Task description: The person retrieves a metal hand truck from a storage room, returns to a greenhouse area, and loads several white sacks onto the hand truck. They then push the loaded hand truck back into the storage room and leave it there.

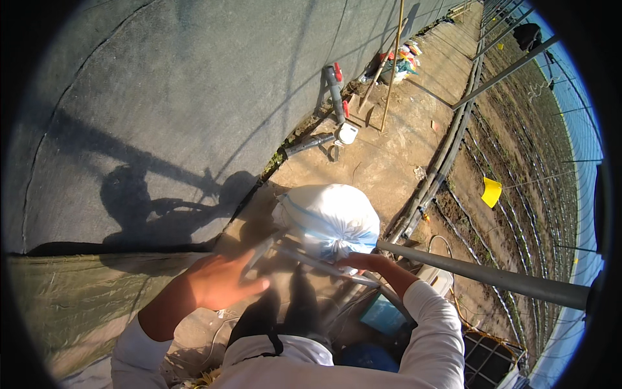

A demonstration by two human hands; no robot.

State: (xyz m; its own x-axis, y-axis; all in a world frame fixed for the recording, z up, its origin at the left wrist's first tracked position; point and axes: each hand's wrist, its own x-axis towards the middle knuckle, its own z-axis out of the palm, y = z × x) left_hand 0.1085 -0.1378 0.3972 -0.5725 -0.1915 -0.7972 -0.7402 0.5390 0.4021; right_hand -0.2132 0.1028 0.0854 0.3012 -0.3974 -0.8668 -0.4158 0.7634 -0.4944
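Note:
A bulging white woven sack (335,214) with blue stripes lies before me, its gathered neck turned towards my body. My right hand (364,262) is closed at that neck, though part of the grip is hidden. Under the neck and across my front runs a grey metal tube frame (320,265). My left hand (226,282) is raised to the left of the sack, fingers and thumb spread, holding nothing. Close to its fingertips is the left end of the tube frame; whether they touch I cannot tell.
A grey pipe with red valve handles (335,92), a white jug (347,133) and a shovel (360,108) line the sheeted wall (194,87). Beyond is a heap of bags (403,63). A grey pole (486,270) extends right over planting rows with a yellow card (491,192).

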